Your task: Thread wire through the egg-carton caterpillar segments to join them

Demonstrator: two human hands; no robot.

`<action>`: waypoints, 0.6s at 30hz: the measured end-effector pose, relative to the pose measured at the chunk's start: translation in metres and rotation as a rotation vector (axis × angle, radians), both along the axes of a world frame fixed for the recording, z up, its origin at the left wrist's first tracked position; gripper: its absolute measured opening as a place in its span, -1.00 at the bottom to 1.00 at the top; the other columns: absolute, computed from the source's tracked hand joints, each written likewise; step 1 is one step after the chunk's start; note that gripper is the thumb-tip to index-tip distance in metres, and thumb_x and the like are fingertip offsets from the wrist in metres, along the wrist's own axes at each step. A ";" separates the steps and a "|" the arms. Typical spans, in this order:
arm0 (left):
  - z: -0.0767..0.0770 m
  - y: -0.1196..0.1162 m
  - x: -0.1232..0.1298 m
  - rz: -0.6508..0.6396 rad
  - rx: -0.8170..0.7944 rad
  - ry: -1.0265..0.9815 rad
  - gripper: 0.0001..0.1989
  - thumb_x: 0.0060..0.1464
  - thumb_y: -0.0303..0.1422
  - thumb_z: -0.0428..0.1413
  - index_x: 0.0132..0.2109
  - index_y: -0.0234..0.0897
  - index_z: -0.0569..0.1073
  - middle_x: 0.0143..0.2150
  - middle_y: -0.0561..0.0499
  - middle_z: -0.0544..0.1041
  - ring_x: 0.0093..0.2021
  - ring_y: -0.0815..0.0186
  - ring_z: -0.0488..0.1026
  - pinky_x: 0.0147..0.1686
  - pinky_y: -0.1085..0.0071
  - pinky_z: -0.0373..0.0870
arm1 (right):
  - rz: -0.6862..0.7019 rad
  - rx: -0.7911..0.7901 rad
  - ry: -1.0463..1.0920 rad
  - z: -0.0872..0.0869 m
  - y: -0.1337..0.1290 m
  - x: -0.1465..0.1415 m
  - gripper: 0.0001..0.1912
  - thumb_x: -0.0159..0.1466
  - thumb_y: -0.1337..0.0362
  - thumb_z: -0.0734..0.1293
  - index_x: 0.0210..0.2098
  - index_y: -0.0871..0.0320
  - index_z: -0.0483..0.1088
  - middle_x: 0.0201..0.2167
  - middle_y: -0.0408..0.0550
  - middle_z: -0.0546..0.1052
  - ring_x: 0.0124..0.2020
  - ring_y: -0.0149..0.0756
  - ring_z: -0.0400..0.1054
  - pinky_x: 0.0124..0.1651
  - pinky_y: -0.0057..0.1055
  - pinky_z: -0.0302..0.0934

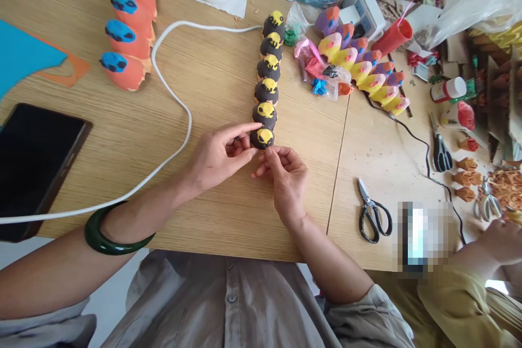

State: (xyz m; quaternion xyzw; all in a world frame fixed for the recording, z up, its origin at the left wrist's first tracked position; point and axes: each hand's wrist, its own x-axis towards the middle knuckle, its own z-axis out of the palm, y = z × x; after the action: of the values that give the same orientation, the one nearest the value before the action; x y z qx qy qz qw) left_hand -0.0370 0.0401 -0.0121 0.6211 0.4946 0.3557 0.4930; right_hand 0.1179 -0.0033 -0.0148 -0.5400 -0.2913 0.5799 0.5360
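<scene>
A row of several small black domed pieces with yellow faces (268, 68) runs down the middle of the wooden table (220, 92). At its near end, my left hand (218, 155) holds the nearest black and yellow piece (263, 137), index finger along its top and thumb at its lower left edge. My right hand (287, 176) touches the lower edge of that piece, thumb and index finger pinched together. Whether anything small is between those fingertips cannot be made out.
A white cable (190, 119) curves left of the row, near a phone (36, 157) and orange-blue pieces (134, 27). To the right lie scissors (371, 212), yellow-pink pieces (361, 70) and a red tube (391, 37). Another person's hand (499, 242) is at far right.
</scene>
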 end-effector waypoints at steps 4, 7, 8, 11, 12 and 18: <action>-0.002 0.001 0.000 0.000 0.008 0.000 -0.46 0.12 -0.32 0.23 0.26 -0.26 0.57 -0.33 0.08 0.45 -0.40 0.40 0.33 -0.35 0.48 0.37 | -0.006 0.002 -0.044 -0.002 0.000 -0.001 -0.71 0.31 0.03 0.50 -0.30 0.10 0.46 -0.40 -0.19 0.61 -0.56 -0.47 0.42 -0.39 -0.42 0.47; -0.003 0.002 0.001 0.000 0.011 -0.008 -0.46 0.12 -0.32 0.24 0.25 -0.31 0.58 -0.35 0.08 0.44 -0.42 0.41 0.31 -0.39 0.48 0.33 | -0.010 -0.005 -0.060 -0.002 0.001 -0.002 -0.71 0.31 0.02 0.49 -0.29 0.10 0.45 -0.40 -0.18 0.62 -0.55 -0.45 0.44 -0.38 -0.40 0.46; -0.003 0.003 0.001 0.002 0.010 -0.012 -0.46 0.12 -0.31 0.24 0.24 -0.33 0.59 -0.36 0.08 0.43 -0.43 0.41 0.30 -0.41 0.48 0.32 | -0.010 -0.006 -0.065 -0.002 0.001 -0.003 -0.71 0.31 0.02 0.49 -0.28 0.10 0.45 -0.41 -0.18 0.62 -0.55 -0.45 0.44 -0.38 -0.40 0.46; -0.003 0.003 0.003 0.017 0.009 -0.022 -0.48 0.13 -0.30 0.25 0.22 -0.34 0.61 -0.37 0.08 0.43 -0.42 0.41 0.31 -0.41 0.48 0.31 | -0.020 -0.002 -0.072 -0.003 0.002 -0.003 -0.70 0.30 0.02 0.50 -0.28 0.10 0.46 -0.42 -0.19 0.61 -0.55 -0.46 0.44 -0.39 -0.43 0.45; -0.003 0.003 0.003 0.024 0.011 -0.023 -0.49 0.13 -0.29 0.26 0.21 -0.33 0.62 -0.37 0.09 0.44 -0.42 0.41 0.31 -0.40 0.48 0.32 | -0.024 0.000 -0.071 -0.003 0.002 -0.004 -0.70 0.29 0.02 0.50 -0.28 0.11 0.46 -0.42 -0.20 0.61 -0.55 -0.47 0.44 -0.39 -0.43 0.45; -0.003 0.002 0.004 0.044 0.023 -0.012 -0.53 0.15 -0.27 0.27 0.18 -0.31 0.64 -0.36 0.07 0.48 -0.41 0.41 0.34 -0.38 0.47 0.32 | -0.022 0.004 -0.065 -0.003 0.002 -0.003 -0.74 0.30 0.06 0.49 -0.29 0.11 0.46 -0.43 -0.23 0.60 -0.59 -0.48 0.44 -0.41 -0.44 0.45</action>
State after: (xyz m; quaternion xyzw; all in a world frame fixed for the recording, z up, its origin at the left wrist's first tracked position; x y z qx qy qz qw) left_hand -0.0328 0.0425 -0.0155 0.6135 0.5011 0.3758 0.4809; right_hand 0.1145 -0.0011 -0.0181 -0.5608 -0.3039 0.5555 0.5335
